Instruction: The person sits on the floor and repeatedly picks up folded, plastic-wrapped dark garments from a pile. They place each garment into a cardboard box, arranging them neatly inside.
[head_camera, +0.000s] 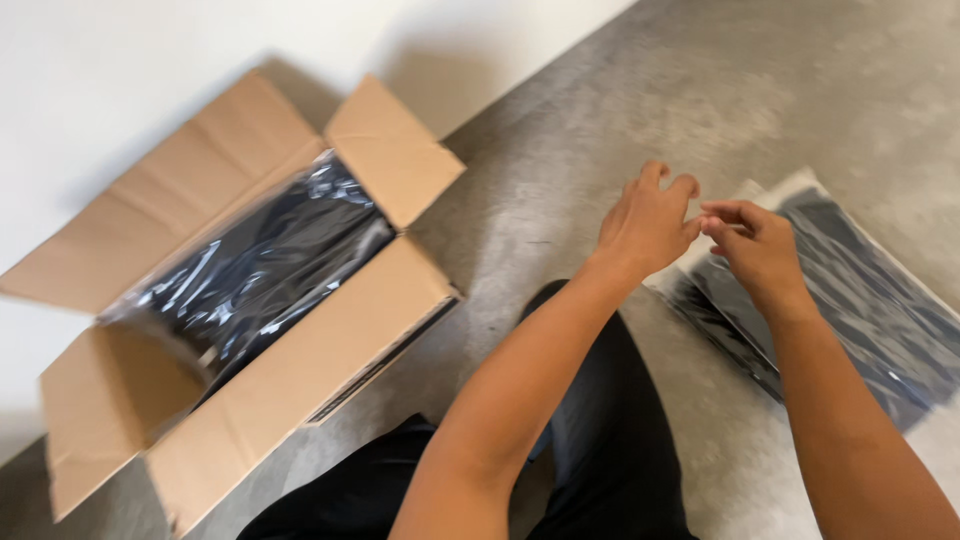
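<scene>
clear plastic bag of dark fabric (850, 300) lies flat on the concrete floor (620, 130), long axis running away to the upper left, its lower right cut off. left hand (645, 222) and right hand (760, 250) pinch its near corner; grip detail unclear.

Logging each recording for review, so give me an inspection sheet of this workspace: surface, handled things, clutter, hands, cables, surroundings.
Surface: grey concrete floor, bare patches, mottled.
Job's things: flat clear plastic bag of dark fabric on the floor under both hands.
Clutter: open cardboard box, flaps spread, holding more plastic-wrapped dark items.
Hands: left hand and right hand meet fingertip to fingertip above the bag's edge; what they pinch is too small to tell.
Cables: nothing seen.
Surroundings: white wall behind the box; person's dark trousers below.
</scene>
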